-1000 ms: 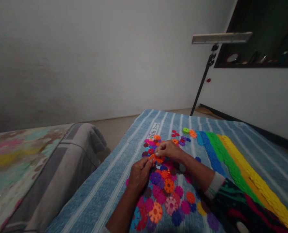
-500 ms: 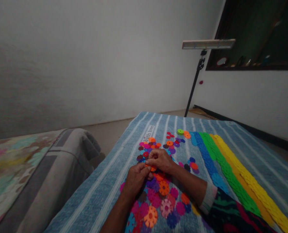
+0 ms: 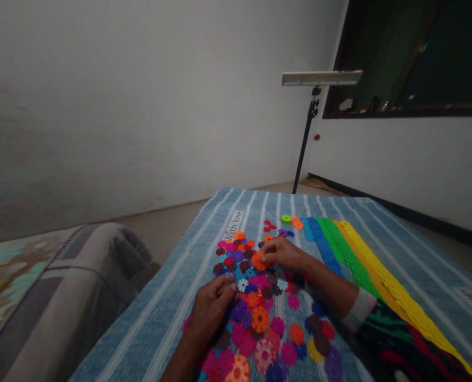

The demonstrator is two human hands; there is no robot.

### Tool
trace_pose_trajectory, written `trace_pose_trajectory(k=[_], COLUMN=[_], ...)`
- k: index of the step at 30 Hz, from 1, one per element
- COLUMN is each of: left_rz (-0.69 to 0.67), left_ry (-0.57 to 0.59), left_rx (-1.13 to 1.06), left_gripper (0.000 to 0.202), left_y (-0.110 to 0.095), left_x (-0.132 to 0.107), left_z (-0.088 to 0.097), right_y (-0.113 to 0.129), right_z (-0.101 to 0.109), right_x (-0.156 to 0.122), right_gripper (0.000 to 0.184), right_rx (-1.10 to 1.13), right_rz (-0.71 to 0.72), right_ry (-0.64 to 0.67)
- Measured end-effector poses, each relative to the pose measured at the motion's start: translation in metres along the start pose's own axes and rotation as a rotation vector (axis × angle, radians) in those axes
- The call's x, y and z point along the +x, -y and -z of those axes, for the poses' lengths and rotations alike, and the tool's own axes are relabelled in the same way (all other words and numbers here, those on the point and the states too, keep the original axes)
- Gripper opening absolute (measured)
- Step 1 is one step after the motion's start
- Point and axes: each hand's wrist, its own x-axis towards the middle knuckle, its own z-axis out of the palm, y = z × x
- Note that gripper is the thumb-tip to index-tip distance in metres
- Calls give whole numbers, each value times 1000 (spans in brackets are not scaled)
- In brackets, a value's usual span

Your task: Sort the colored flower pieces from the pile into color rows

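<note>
A heap of flat, flower-shaped plastic discs (image 3: 260,313) in pink, purple, orange and red lies on a blue striped cloth (image 3: 172,307). My right hand (image 3: 283,253) reaches forward over the heap, its fingers pinched on an orange disc (image 3: 258,260). My left hand (image 3: 211,310) rests on the near left side of the heap, its fingers curled loosely onto the discs, with nothing clearly held. To the right, discs are laid out in long bands of blue (image 3: 324,246), green (image 3: 345,254) and yellow (image 3: 391,289). A green disc (image 3: 286,218) and an orange disc (image 3: 297,223) lie at the far end.
A folded grey blanket (image 3: 72,297) and a patterned cover (image 3: 5,276) lie to the left. A light bar on a black stand (image 3: 305,135) rises behind the cloth. A dark window (image 3: 411,58) is set in the right wall.
My hands were together at the heap's middle, working an orange disc. Now they have parted: the right has moved forward with the orange disc, the left has dropped back onto the heap.
</note>
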Motion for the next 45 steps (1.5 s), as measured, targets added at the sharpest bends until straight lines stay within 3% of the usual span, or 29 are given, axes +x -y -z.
trace_pose_trajectory(k=[6,11,20,25,37,45], left_rz=[-40,-55,-23,-29,-17,-47], left_ry=[33,31,32,39,43,39], left_rx=[61,150,192,202,214,203], left_gripper=[33,31,34,35,34,33], left_y=[7,2,5,6,8,9], left_x=[1,-1,-2,-1,0,0], left_z=[1,0,2,3,3,2], right_y=[-30,-52,-64,-69,-69,-54], right_z=[95,130,136,137,135,114], right_x=[12,19,40,43,28,19], right_gripper=[18,14,18,20,20,21], right_rx=[-455,-702,-858,-897,-930,-918], right_rz=[-219,-347,-394,-390,-408,-295], right_ry=[-265,-328,-265,-292,-367,-270])
